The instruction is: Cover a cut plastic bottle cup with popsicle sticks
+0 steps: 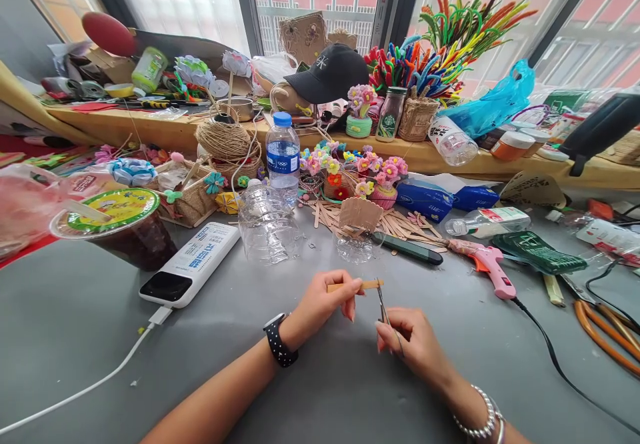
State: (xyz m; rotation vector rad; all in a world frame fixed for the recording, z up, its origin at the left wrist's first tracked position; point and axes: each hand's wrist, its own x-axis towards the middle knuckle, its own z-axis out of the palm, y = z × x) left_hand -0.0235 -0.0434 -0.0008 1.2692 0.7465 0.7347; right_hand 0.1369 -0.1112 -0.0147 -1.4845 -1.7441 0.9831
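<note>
My left hand (333, 297) pinches a flat wooden craft stick (371, 285) between thumb and fingers, holding it level above the grey table. From the right, my right hand (413, 341) grips small metal scissors (383, 304) pointing upward. Their blade tips meet the stick near its right end, and most of the handles are hidden by my fingers. Just beyond my hands a piece of cardboard with a wavy edge (360, 215) stands over a cut clear plastic piece (356, 247). Behind it lies a loose pile of craft sticks (327, 219).
To the left are a power bank (200, 257) with a white cable and a sealed drink cup (120, 221). A cut plastic bottle (267, 224) stands behind. On the right lie a green knife (415, 251), pink glue gun (487, 264) and orange-handled scissors (605, 334).
</note>
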